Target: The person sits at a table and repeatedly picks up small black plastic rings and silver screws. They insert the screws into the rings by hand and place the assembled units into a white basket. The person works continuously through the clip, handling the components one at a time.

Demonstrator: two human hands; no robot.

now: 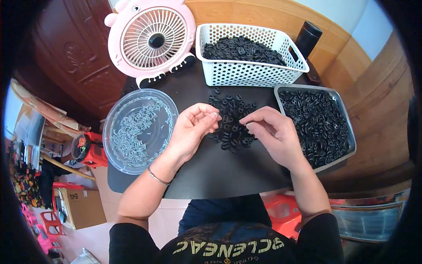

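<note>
Over the middle of the dark table [206, 185], my left hand [189, 130] is closed in a pinch, thumb against fingers; what it holds, if anything, is too small to make out. My right hand [277, 134] faces it, thumb and index finger also drawn together, with anything between the tips too small to name. A gap separates the two hands. Beneath and between them lies a loose heap of small black plastic pieces [231, 138], some showing two holes. Left of my left hand stands a round clear tub [169, 99] with many small silvery screws [132, 143].
A grey metal tray [354, 143] of similar black pieces stands at the right. Farther back is a white perforated basket [250, 75], also holding black pieces. Beside it are a pink animal-shaped fan [125, 57] and a black cylinder [308, 37]. A red stool [283, 213] stands under the table.
</note>
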